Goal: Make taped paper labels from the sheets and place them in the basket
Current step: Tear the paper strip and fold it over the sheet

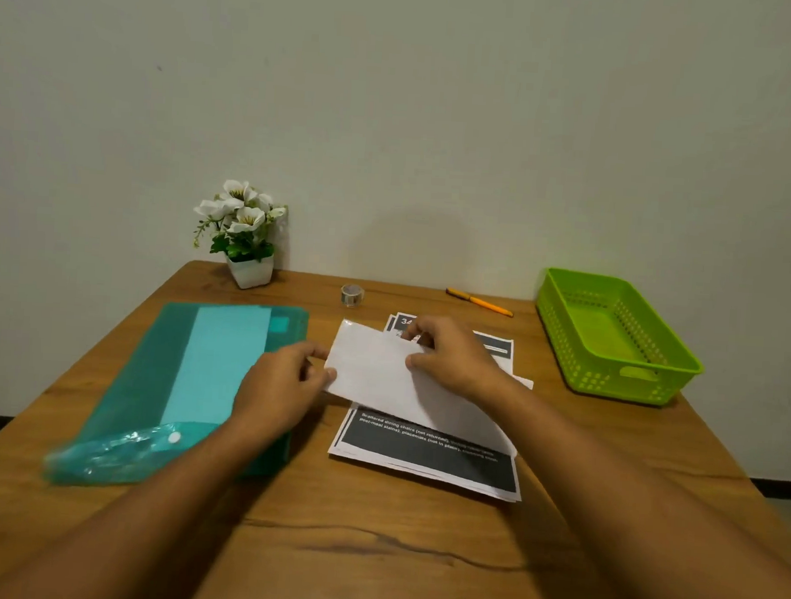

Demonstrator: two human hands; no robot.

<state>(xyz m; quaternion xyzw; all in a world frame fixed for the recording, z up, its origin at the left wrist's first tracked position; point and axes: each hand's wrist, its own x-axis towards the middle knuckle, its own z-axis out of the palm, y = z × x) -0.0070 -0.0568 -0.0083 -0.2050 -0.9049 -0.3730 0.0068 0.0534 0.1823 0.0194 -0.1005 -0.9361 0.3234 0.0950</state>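
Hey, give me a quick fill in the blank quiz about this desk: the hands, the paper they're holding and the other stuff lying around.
1. The left hand and the right hand both hold a folded sheet whose colour is ____.
2. Along the far edge, the roll of tape stands between the flower pot and the orange ____.
3. The teal folder lies on the person's ____ side.

Missing words: white; pen; left.
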